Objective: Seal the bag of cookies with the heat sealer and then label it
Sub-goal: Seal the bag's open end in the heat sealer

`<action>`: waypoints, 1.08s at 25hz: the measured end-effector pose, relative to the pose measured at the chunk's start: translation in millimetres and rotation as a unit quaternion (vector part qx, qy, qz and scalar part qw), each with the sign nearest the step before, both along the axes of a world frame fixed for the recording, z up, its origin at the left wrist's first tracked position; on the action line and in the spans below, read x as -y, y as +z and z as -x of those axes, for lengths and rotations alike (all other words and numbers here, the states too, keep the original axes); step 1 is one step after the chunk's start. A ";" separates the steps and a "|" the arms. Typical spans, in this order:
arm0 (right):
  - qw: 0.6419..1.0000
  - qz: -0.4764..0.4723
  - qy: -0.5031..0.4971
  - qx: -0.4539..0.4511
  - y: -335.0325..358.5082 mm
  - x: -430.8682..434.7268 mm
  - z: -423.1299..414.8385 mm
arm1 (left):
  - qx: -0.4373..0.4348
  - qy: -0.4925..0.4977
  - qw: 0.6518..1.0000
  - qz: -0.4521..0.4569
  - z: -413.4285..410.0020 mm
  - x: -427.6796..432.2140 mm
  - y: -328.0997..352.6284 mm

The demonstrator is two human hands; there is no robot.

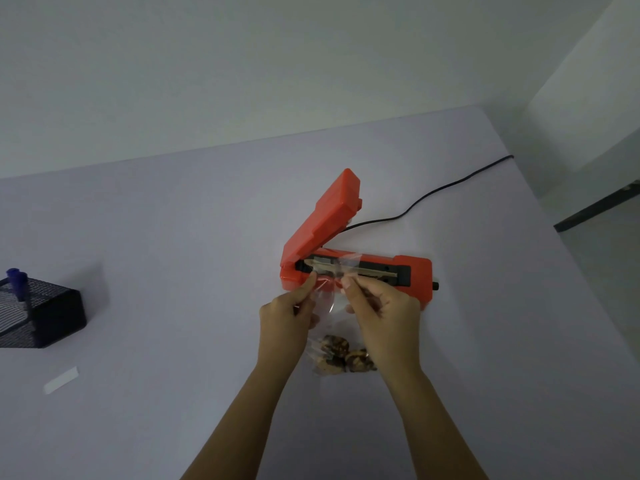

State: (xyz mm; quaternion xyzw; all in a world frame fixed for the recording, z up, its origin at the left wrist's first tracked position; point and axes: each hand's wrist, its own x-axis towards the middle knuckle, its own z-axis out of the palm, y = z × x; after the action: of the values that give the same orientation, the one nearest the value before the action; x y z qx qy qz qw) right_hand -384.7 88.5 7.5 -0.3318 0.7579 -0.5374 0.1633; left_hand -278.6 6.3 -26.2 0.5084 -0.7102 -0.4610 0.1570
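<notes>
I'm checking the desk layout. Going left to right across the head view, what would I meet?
Black mesh organizer with a blue pen → white label strip → left hand → right hand, both pinching the clear cookie bag → black power cord trailing away from the open orange heat sealer.
</notes>
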 end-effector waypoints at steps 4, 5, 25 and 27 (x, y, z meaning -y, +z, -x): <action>0.999 0.020 0.016 -0.023 -2.0 -1.0 0.5 | -0.011 0.016 1.000 -0.011 1.5 1.0 0.8; 0.999 0.026 0.020 -0.029 -2.9 -1.0 0.3 | -0.014 0.020 1.000 -0.012 1.8 1.4 1.3; 0.936 -0.034 -0.064 0.345 -0.9 -30.1 -36.3 | -0.089 0.189 0.972 -0.109 -62.0 -42.3 36.2; 0.919 -0.061 -0.037 0.387 -2.2 -25.8 -57.3 | -0.068 0.220 0.967 -0.108 -89.4 -46.3 39.4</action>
State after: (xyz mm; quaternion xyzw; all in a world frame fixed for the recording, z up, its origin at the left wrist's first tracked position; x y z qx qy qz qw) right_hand -327.4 114.4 5.3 -0.0586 0.6787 -0.5820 0.4440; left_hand -189.2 52.6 13.2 0.6333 -0.5145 -0.5226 0.2472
